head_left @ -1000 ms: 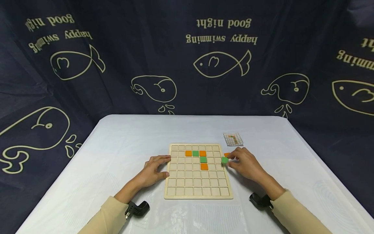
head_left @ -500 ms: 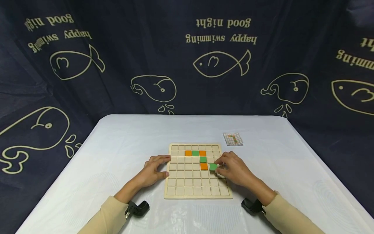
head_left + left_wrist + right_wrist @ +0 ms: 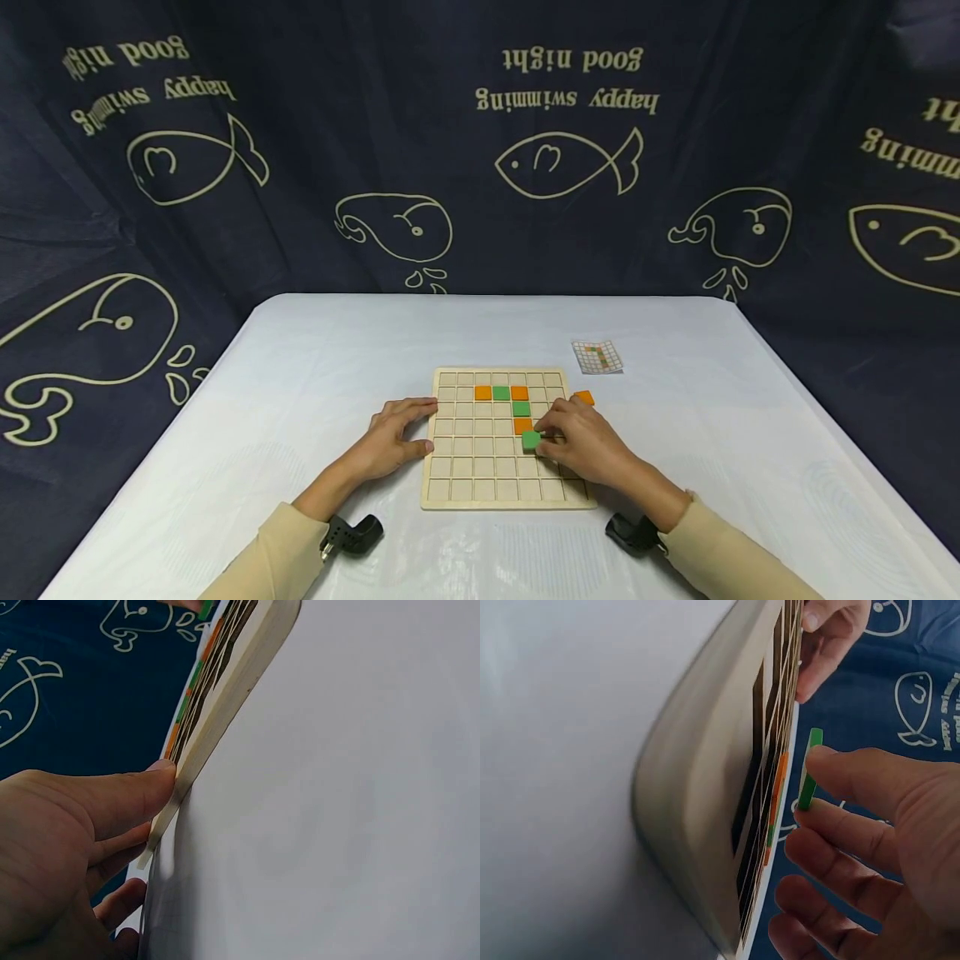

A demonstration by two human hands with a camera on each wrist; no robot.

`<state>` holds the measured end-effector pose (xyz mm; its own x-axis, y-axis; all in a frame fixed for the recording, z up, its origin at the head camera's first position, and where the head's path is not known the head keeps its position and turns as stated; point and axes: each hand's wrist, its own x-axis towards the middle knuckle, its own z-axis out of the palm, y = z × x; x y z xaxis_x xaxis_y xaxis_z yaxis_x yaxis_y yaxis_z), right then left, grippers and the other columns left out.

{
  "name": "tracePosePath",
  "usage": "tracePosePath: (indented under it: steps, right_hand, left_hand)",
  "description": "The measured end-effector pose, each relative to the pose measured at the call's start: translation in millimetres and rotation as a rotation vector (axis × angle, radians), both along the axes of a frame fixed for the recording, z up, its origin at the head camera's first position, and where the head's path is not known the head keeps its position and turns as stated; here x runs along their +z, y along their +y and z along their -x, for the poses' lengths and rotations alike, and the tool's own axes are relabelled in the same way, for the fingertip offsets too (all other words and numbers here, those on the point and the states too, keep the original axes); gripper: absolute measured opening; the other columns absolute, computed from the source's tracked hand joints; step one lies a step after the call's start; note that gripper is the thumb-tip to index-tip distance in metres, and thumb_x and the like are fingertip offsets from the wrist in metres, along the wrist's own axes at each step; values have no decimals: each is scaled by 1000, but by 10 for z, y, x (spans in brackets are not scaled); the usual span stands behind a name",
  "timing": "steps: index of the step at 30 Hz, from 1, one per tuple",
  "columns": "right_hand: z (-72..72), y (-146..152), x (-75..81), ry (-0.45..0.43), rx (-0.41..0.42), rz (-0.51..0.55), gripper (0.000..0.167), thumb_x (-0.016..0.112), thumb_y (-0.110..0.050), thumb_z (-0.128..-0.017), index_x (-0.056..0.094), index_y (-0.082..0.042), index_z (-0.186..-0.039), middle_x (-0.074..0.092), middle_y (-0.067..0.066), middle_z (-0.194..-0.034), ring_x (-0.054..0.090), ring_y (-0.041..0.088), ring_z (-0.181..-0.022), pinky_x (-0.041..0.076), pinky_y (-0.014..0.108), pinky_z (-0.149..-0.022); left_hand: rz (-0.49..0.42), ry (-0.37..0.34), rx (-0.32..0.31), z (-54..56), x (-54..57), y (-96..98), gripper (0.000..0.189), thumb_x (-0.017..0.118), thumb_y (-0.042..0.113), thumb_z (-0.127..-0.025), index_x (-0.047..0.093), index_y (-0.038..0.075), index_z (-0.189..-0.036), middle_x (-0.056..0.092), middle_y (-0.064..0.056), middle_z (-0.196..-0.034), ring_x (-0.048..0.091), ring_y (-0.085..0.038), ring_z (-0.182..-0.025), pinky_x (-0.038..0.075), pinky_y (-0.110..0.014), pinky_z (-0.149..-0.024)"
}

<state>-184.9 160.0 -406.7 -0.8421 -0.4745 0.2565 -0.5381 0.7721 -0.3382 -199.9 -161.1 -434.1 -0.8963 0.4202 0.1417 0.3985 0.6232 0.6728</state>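
Between the thumb and index finger of my right hand (image 3: 585,442) is a square green tile (image 3: 531,442), held over the wooden grid board (image 3: 510,505). In the right wrist view the pinched tile (image 3: 811,769) stands on edge-view, above the board's surface. Just behind it sits an orange tile (image 3: 522,426) in its cell. Farther up, a green tile (image 3: 521,409) leads to a row of orange, green and orange tiles. My left hand (image 3: 392,437) rests against the board's left edge with fingers extended; its thumb (image 3: 142,795) touches the side in the left wrist view.
A loose orange tile (image 3: 584,397) lies beside the board's right edge, behind my right hand. Farther back on the white table (image 3: 360,333) is a small card (image 3: 597,357) printed with a coloured grid pattern. A dark patterned cloth (image 3: 480,233) hangs behind the table.
My right hand has carried the green tile leftward and nearer from the board's right edge to just in front of the nearest orange tile. The left hand stays put.
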Motion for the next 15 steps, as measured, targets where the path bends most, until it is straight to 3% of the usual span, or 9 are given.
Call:
tracePosePath:
  steps: [3, 7, 10, 12, 15]
  right_hand:
    - [2, -18, -12, 10, 6, -24, 19, 75, -23, -78, 72, -14, -95, 58, -7, -81, 44, 5, -73, 45, 35, -82]
    - [3, -45, -19, 19, 11, -38, 19, 75, -23, -77, 73, -14, -94, 58, -7, -81, 44, 4, -73, 45, 37, -87]
    - [-1, -62, -22, 22, 6, -50, 19, 76, -26, -77, 74, -15, -93, 59, -8, -84, 43, 6, -76, 45, 29, -80]
    - [-3, -72, -28, 21, 1, -57, 20, 77, -28, -76, 74, -17, -92, 61, -8, -87, 41, 6, -76, 38, 24, -69]
    - [-4, -80, -37, 35, 2, -67, 21, 78, -30, -75, 74, -18, -92, 61, -9, -87, 39, 6, -76, 35, 20, -67]
  left_hand:
    - [8, 4, 0, 4, -6, 0, 54, 69, 18, -83, 53, 7, -134, 46, -5, -145, 37, -29, -129, 23, -48, -99]
    - [11, 3, -2, 5, -5, 5, 54, 69, 19, -84, 53, 7, -134, 46, -4, -145, 36, -29, -130, 22, -49, -100]
    - [8, 2, -1, 1, 1, 5, 54, 69, 19, -84, 53, 7, -134, 46, -4, -145, 36, -29, -130, 22, -49, -101]
    - [5, 2, -1, -1, 3, 5, 54, 69, 18, -83, 53, 6, -134, 46, -4, -145, 36, -29, -129, 22, -49, -100]
    - [-3, -1, -3, -2, 7, 6, 55, 69, 17, -83, 53, 6, -134, 46, -5, -145, 36, -29, -129, 22, -48, -100]
